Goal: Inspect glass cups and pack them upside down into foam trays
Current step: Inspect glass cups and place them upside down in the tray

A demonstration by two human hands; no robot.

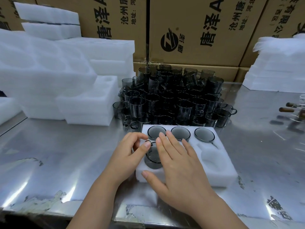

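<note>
Head view: left hand (130, 154) curled on cup (152, 160), right hand (178, 164) flat over tray (219, 167)

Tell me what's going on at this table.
A person is packing dark glass cups into a foam tray. Three cups sit upside down in its far row. The left hand pinches the fourth cup at its handle, near-left; the right hand lies flat over the tray. The near-right pocket is empty.

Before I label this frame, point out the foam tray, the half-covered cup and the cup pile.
foam tray (198, 177), head view, bare front edge
half-covered cup (152, 161), head view, visible glass
cup pile (171, 96), head view, middle
</note>
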